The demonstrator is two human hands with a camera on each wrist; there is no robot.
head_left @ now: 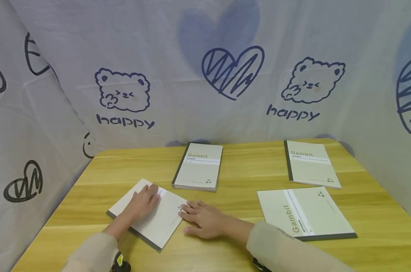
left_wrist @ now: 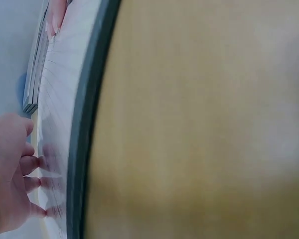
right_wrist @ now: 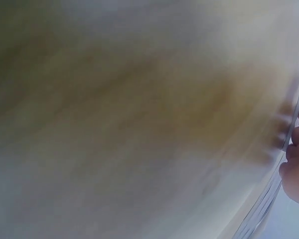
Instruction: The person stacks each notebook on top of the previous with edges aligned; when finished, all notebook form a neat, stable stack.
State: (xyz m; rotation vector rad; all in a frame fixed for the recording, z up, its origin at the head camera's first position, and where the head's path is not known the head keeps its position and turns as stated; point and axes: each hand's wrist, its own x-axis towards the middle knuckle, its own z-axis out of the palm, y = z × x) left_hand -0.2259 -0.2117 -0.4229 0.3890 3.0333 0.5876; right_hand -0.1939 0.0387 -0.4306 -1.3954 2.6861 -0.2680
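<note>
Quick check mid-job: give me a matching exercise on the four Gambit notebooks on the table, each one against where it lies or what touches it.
Things:
1. near-left notebook
2. far-middle stack of notebooks
3. far-right notebook
4. near-right notebook

States:
A. lies alone by the far right table edge
B. turned sideways, untouched
C. left hand rests on it, right hand at its edge
D. stacked, by the curtain

Pairs: 1-C, 2-D, 3-A, 4-B

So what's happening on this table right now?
A person is handling one of four Gambit notebooks on a wooden table. The left hand rests flat on the near-left notebook, which lies at an angle, while the right hand lies on the table with its fingers touching that notebook's edge. A second notebook lies behind it; two more lie untouched to the right.
</note>
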